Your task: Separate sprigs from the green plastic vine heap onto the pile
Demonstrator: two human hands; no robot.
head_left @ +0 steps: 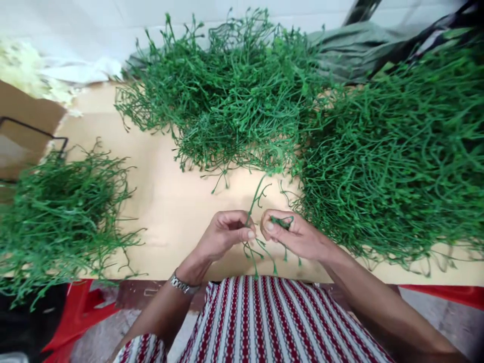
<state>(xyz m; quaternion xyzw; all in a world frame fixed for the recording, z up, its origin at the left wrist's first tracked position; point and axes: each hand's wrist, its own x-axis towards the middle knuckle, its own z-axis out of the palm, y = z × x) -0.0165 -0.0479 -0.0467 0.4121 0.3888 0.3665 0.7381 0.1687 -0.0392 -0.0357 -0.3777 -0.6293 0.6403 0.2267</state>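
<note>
Sprig [257, 194] of thin green branching stems, tight between fingers of left hand [223, 235] and right hand [297, 236]

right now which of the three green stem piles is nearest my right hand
The large right pile: its edge almost reaches the right hand pinching a stem, while the back pile and the left pile lie farther off.

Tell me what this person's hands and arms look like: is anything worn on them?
Both hands, left hand and right hand, are bare: no gloves, no rings that show. The forearms are uncovered too. A silver metal-link band, a watch or bracelet, circles the left wrist. Red-and-white striped cloth near the left elbow may be a short sleeve.
</note>
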